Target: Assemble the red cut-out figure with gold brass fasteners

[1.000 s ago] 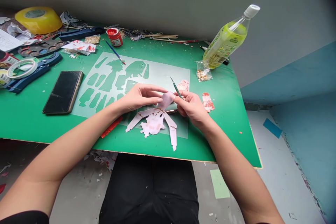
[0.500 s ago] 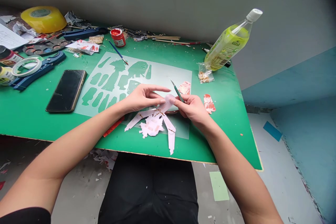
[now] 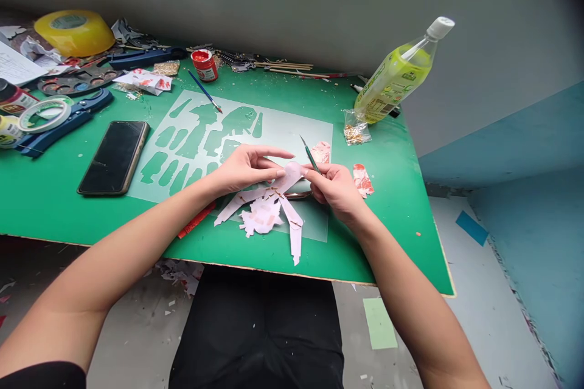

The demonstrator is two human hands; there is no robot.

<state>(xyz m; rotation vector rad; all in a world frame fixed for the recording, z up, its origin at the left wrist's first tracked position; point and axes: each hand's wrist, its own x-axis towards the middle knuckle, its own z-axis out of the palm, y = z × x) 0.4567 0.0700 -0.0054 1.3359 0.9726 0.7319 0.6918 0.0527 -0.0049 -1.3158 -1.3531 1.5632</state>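
Observation:
A pale pink paper figure point(image 3: 262, 214) with jointed limbs lies over the near edge of the white stencil sheet point(image 3: 292, 127). Its rounded upper part is raised between my two hands. My left hand point(image 3: 249, 168) pinches that part from the left with the thumb below, its forefinger stretched out above. My right hand point(image 3: 335, 185) grips the same part's right edge between thumb and finger. Also in my right hand is a slim green craft knife point(image 3: 309, 153), its tip pointing up and away. Beneath the figure, something shiny and rounded is partly hidden.
A phone point(image 3: 114, 158) and a paintbrush point(image 3: 205, 92) lie to the left, with an open red paint jar point(image 3: 205, 65) behind. A tilted green drink bottle point(image 3: 401, 76) stands back right. Red-painted pieces point(image 3: 363, 180) lie at right. Clippers, a palette and tape crowd the left.
The knife in my right hand has tilted slightly, its tip shifting right. More of the figure's rounded part shows between my hands. The grip looks the same.

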